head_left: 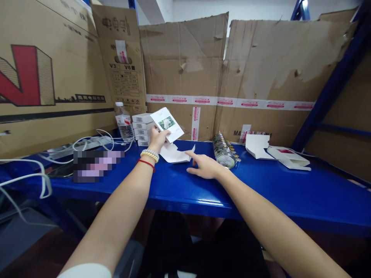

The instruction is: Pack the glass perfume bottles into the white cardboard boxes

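Note:
My left hand grips a flat white box with a white flower picture, holding it tilted beside a stack of similar white boxes. Below it, an unfolded white carton lies on the blue table. My right hand is just right of that carton, index finger stretched toward its edge and thumb apart; nothing shows in its grasp. Whether the fingertip touches the carton I cannot tell. Farther right stands a row of round clear items with gold-coloured small parts alongside.
A water bottle stands behind the stack. White cables and a power strip lie at the left, near a partly blurred dark object. Opened white cartons lie at the right of the blue table. Cardboard panels wall the back.

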Demonstrator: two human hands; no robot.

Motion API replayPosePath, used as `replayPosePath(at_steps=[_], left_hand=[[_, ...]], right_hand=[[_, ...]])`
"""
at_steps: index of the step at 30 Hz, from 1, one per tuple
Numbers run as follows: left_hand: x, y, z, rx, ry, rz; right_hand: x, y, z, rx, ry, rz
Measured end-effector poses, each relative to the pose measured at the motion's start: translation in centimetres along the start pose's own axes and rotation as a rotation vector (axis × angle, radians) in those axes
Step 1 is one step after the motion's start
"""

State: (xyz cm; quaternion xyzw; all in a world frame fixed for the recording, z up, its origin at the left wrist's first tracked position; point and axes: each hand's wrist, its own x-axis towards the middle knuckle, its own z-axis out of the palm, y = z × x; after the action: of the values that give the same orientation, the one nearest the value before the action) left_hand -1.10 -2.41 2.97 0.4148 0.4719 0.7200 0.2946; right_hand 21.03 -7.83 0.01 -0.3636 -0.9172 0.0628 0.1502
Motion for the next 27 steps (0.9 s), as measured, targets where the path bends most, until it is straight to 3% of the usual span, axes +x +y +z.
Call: replayPosePath(at_steps=[4, 10, 12, 16, 21, 24, 27], left_hand=[[-0.2, 0.2, 0.2, -0.051, -0.047, -0.019], [1.3, 0.0, -1.3, -0.194, 0.167, 0.112], [1.8, -0.4, -1.9, -0.118, 0.162, 0.064], [2.1, -1.2, -2.6, 0.115, -0.009, -0.054], [2.6, -2.4, -3.1, 0.514, -0.092, -0.032], [3.3, -3.1, -3.7, 0.584, -0.076, -0.041], [4.0, -3.7, -4.2, 0.643, -0.068, -0.043]], right_hand=[[0.1, 0.3, -0.3, -0.026, 0.024, 0.026], [-0.7, 0.7, -2.5, -0.026, 0.246, 0.160], [-1.1, 1.2, -3.3, 0.041, 0.317, 0.181], [-1.5, 2.9, -4.3, 0.105, 0.536, 0.250], [-1.8, 4.8, -5.1, 0.173, 0.771, 0.282], [-2.0, 5.2, -5.5, 0.217, 0.832, 0.317], [-2.0, 5.2, -5.4, 0.221, 0.815, 0.310]])
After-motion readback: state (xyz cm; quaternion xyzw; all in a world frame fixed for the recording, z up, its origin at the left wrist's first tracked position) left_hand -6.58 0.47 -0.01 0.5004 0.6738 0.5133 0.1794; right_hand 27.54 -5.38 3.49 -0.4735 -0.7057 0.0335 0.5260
